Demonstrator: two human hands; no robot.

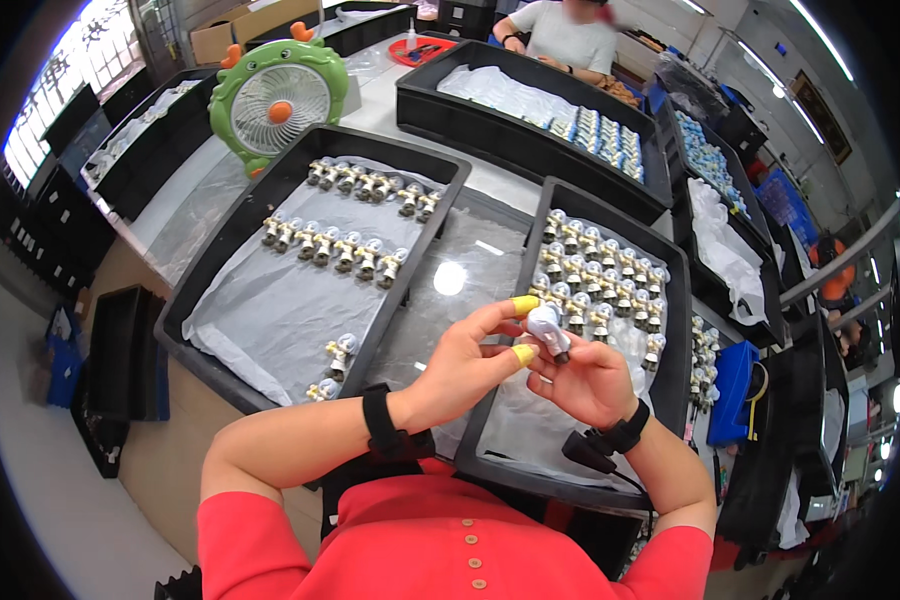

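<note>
silver-white figurine (547, 328) — in right grip (592, 383)

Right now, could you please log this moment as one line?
left grip: at small figurine; right grip: holding it; right tray: figurine rows; left tray: partly filled

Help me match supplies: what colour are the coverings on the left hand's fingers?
Yellow; the coverings show best in the head view, on the left hand.
</note>
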